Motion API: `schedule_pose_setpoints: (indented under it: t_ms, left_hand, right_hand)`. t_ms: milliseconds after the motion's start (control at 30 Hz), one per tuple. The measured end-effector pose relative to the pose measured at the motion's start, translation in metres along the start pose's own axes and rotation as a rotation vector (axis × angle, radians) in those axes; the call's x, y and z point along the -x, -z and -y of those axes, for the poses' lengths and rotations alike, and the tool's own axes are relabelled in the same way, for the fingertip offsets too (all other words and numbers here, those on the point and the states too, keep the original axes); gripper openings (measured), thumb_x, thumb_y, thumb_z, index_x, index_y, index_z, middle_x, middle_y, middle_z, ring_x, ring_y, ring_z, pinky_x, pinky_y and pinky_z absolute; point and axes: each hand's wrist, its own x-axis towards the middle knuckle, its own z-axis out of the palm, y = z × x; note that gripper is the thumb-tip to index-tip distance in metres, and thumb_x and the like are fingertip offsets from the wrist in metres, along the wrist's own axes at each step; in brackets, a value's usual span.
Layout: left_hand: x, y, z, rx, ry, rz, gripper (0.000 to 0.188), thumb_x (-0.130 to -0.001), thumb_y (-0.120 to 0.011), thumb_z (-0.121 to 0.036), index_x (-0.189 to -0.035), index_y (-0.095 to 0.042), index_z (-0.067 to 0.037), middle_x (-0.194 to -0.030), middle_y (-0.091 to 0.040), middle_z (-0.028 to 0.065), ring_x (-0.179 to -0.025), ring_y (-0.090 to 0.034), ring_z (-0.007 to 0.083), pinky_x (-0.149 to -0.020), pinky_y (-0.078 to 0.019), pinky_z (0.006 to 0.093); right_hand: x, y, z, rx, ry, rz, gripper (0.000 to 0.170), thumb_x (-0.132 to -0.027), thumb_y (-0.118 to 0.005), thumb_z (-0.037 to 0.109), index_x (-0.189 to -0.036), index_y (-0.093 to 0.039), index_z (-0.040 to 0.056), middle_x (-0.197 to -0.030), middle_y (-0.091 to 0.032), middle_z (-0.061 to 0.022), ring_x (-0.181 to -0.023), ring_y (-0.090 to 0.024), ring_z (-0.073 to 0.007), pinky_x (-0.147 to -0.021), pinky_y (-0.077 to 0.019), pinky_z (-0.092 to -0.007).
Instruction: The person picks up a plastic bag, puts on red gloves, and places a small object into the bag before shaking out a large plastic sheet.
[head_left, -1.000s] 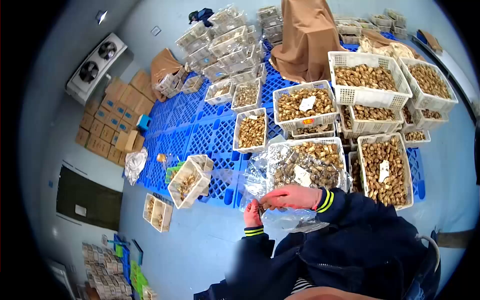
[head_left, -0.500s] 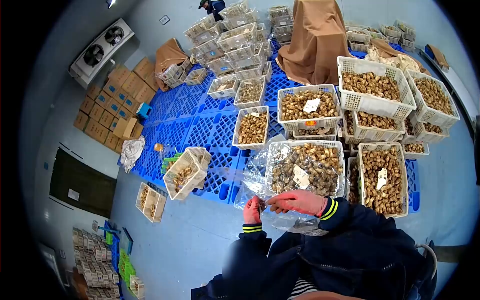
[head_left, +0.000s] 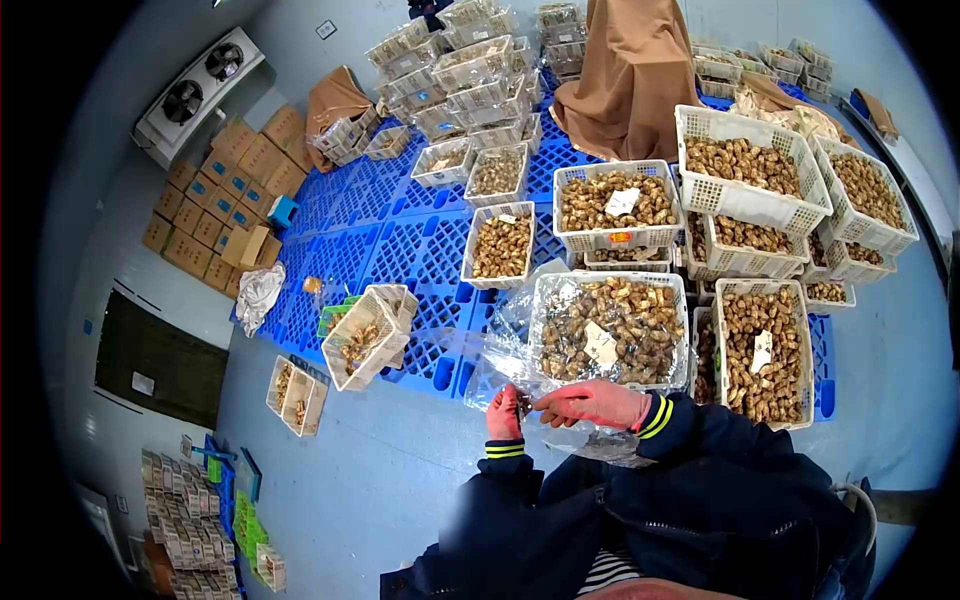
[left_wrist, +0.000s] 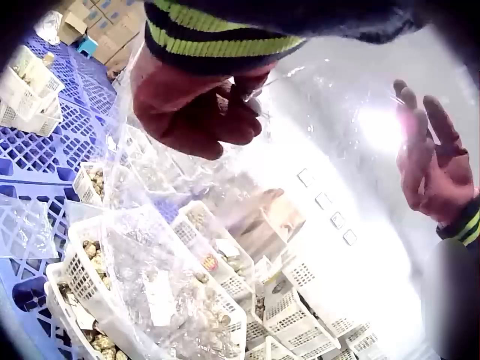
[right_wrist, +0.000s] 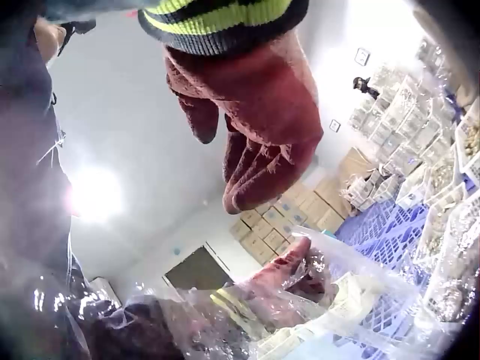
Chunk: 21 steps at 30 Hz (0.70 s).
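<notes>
Both hands wear pinkish-red gloves. My left hand (head_left: 505, 413) pinches the gathered edge of a clear plastic bag (head_left: 512, 362), its fingers curled in the left wrist view. That bag spreads over a white crate (head_left: 537, 335) heaped with brown, mushroom-like pieces (head_left: 640, 310), a white paper label (head_left: 600, 345) on top. Just right of the left hand, my right hand (head_left: 597, 404) hovers in front of the crate. In the right wrist view the right hand (right_wrist: 259, 124) has loosely bent fingers with nothing between them. There, the left hand (right_wrist: 289, 274) shows behind the plastic.
Filled white crates (head_left: 765, 350) stand close on the right, some stacked. Another labelled crate (head_left: 615, 240) sits behind. Blue pallets (head_left: 420, 255) cover the floor beyond. Tilted crates (head_left: 365, 345) lie to the left, with cardboard boxes (head_left: 215, 205) by the wall and a brown cloth (head_left: 625, 80) at the back.
My right fingers have come away from the plastic beside the left hand and moved slightly right. The left hand still pinches the bag. The head view has shifted a little.
</notes>
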Motion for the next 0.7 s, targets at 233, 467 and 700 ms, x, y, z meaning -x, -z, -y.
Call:
schedule_pose_setpoints:
  t_ms: [233,467,700]
  left_hand:
    - [0.000,-0.002,-0.002,0.057,0.002,-0.017,0.027,-0.085,-0.058,-0.031,-0.075,-0.053,-0.006,-0.069,-0.058,0.0041,-0.057,-0.052,0.0117,-0.053,-0.0433,0.0258]
    - [0.003,-0.008,-0.005,0.021,-0.010,-0.054,0.030,-0.085,-0.057,-0.032,-0.074,-0.055,-0.004,-0.064,-0.056,0.0030,-0.054,-0.050,0.0111,-0.052,-0.0417,0.0248]
    - [0.000,-0.010,-0.003,0.039,0.031,-0.068,0.029,-0.083,-0.060,-0.031,-0.071,-0.055,-0.005,-0.061,-0.054,0.0009,-0.051,-0.046,0.0088,-0.051,-0.0381,0.0225]
  right_hand:
    - [-0.002,0.002,-0.001,-0.104,-0.074,-0.041,0.039,-0.090,-0.046,0.032,-0.118,-0.051,0.0040,-0.102,-0.061,-0.0057,-0.087,-0.057,-0.0120,-0.077,-0.0444,-0.0248]
    - [-0.002,0.001,0.006,-0.043,-0.111,-0.055,0.039,-0.092,-0.044,0.029,-0.119,-0.049,0.0017,-0.104,-0.058,-0.0068,-0.090,-0.055,-0.0125,-0.081,-0.0439,-0.0262]
    - [-0.002,0.002,0.002,-0.070,-0.096,-0.050,0.039,-0.092,-0.044,0.028,-0.120,-0.048,0.0012,-0.105,-0.058,-0.0080,-0.089,-0.055,-0.0129,-0.081,-0.0440,-0.0262]
